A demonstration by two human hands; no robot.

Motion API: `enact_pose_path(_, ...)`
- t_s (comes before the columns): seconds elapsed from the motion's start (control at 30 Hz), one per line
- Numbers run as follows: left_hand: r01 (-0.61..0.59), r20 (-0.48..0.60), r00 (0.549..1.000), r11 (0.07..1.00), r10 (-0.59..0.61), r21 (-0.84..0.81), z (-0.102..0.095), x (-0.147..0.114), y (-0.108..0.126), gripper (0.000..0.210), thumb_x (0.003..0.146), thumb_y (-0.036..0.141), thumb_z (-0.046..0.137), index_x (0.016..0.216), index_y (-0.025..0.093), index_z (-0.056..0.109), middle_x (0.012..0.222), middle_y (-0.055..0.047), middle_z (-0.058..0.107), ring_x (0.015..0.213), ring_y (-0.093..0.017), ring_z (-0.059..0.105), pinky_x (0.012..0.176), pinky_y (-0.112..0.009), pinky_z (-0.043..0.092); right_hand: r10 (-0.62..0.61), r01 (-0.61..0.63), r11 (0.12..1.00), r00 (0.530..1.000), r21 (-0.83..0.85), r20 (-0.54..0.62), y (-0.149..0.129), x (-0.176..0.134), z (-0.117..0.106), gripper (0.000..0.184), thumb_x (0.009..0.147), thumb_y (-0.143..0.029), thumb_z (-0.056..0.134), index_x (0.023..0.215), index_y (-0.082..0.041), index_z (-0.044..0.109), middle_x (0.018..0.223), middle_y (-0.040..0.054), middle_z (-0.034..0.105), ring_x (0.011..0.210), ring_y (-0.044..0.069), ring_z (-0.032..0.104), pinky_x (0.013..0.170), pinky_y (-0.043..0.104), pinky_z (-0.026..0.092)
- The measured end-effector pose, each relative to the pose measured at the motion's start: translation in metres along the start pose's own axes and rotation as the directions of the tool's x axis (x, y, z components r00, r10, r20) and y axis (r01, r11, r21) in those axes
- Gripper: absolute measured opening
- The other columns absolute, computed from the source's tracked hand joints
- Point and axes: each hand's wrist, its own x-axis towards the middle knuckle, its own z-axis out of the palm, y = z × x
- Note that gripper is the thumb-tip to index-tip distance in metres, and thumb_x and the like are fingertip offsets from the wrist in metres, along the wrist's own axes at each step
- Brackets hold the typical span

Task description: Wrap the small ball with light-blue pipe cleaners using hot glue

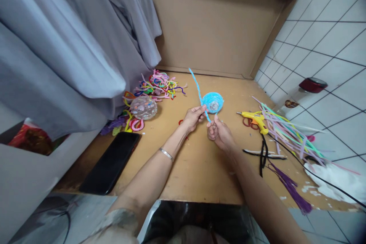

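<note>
A blue pipe cleaner (pixel 196 82) runs up and away from my fingers, its free end pointing to the back. My left hand (pixel 195 117) pinches it beside a round coil of blue pipe cleaner (pixel 219 101) with a pale, shiny centre. Close by on the right, my right hand (pixel 219 131) is closed, thumb and finger pinching the lower end of the blue strand just below the coil. Small red-handled scissors, partly covered by my left forearm, lie on the table beneath.
A yellow glue gun (pixel 256 120) and loose pipe cleaners (pixel 288 133) lie right, near a purple tassel (pixel 290 187) and white fluff (pixel 331 181). Left are a black phone (pixel 111 164), a clear round dish (pixel 143 107) and a colourful pipe cleaner heap (pixel 161 84). A cardboard panel (pixel 211 26) stands behind.
</note>
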Motion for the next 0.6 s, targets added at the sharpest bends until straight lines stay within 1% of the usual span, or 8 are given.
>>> enact_pose_path(0.07, 0.003, -0.007, 1.0, 1.0, -0.003, -0.006, 0.0, 0.0, 0.002, 0.048, 0.058, 0.051, 0.086, 0.066, 0.008, 0.064, 0.051, 0.004, 0.05, 0.043, -0.001, 0.037, 0.041, -0.016, 0.019, 0.014, -0.014, 1.0, 1.0, -0.011, 0.017, 0.0, 0.0, 0.0, 0.057, 0.072, -0.074, 0.063, 0.064, -0.017, 0.06, 0.04, -0.0059, 0.046, 0.031, 0.006, 0.034, 0.035, 0.021, 0.023)
enact_pose_path(0.13, 0.002, -0.01, 1.0, 1.0, -0.002, -0.007, 0.001, 0.0, 0.002, 0.048, 0.059, 0.05, 0.086, 0.066, 0.009, 0.064, 0.05, 0.005, 0.05, 0.043, -0.001, 0.036, 0.041, -0.016, 0.019, -0.007, 0.008, 0.999, 1.0, -0.039, 0.03, 0.0, -0.001, 0.001, 0.054, 0.071, -0.07, 0.067, 0.065, -0.017, 0.06, 0.041, -0.0062, 0.046, 0.032, 0.005, 0.034, 0.036, 0.02, 0.023)
enact_pose_path(0.2, -0.006, -0.015, 1.0, 1.0, 0.006, -0.002, 0.002, 0.0, 0.002, 0.046, 0.061, 0.05, 0.085, 0.065, 0.009, 0.064, 0.049, 0.005, 0.049, 0.042, -0.002, 0.035, 0.041, -0.017, 0.019, -0.068, 0.071, 0.994, 0.997, -0.078, 0.036, 0.001, -0.002, 0.002, 0.047, 0.068, -0.063, 0.073, 0.066, -0.017, 0.06, 0.041, -0.0071, 0.045, 0.033, 0.005, 0.033, 0.037, 0.02, 0.022)
enact_pose_path(0.27, -0.023, -0.031, 0.999, 1.0, 0.023, 0.006, 0.003, 0.0, 0.0, 0.044, 0.065, 0.048, 0.083, 0.063, 0.009, 0.063, 0.048, 0.005, 0.048, 0.041, -0.002, 0.035, 0.041, -0.017, 0.019, -0.143, 0.146, 0.981, 0.989, -0.125, 0.033, 0.003, -0.002, 0.003, 0.041, 0.068, -0.055, 0.075, 0.065, -0.018, 0.059, 0.041, -0.0076, 0.044, 0.035, 0.005, 0.033, 0.038, 0.02, 0.021)
enact_pose_path(0.4, -0.069, -0.09, 0.993, 0.997, 0.07, 0.019, 0.006, 0.0, -0.003, 0.039, 0.072, 0.045, 0.078, 0.062, 0.011, 0.062, 0.047, 0.005, 0.047, 0.041, -0.002, 0.034, 0.042, -0.017, 0.02, -0.278, 0.269, 0.933, 0.961, -0.239, -0.003, 0.009, 0.001, 0.001, 0.033, 0.074, -0.048, 0.069, 0.063, -0.018, 0.059, 0.042, -0.0073, 0.044, 0.038, 0.005, 0.032, 0.041, 0.021, 0.021)
enact_pose_path(0.5, -0.093, -0.116, 0.989, 0.996, 0.092, -0.003, 0.008, -0.001, -0.006, 0.038, 0.075, 0.043, 0.076, 0.06, 0.012, 0.06, 0.046, 0.006, 0.046, 0.041, -0.002, 0.033, 0.043, -0.017, 0.021, -0.337, 0.318, 0.901, 0.941, -0.293, -0.015, 0.014, 0.004, -0.001, 0.031, 0.077, -0.045, 0.064, 0.06, -0.019, 0.057, 0.041, -0.0087, 0.038, 0.039, 0.005, 0.028, 0.042, 0.022, 0.018)
enact_pose_path(0.6, -0.103, -0.127, 0.987, 0.994, 0.099, -0.025, 0.009, -0.001, -0.009, 0.039, 0.075, 0.043, 0.075, 0.058, 0.012, 0.058, 0.045, 0.006, 0.044, 0.04, -0.002, 0.032, 0.043, -0.017, 0.021, -0.331, 0.308, 0.899, 0.943, -0.312, -0.023, 0.017, 0.006, 0.0, 0.032, 0.076, -0.045, 0.063, 0.059, -0.019, 0.055, 0.041, -0.0102, 0.031, 0.039, 0.005, 0.023, 0.043, 0.023, 0.014)
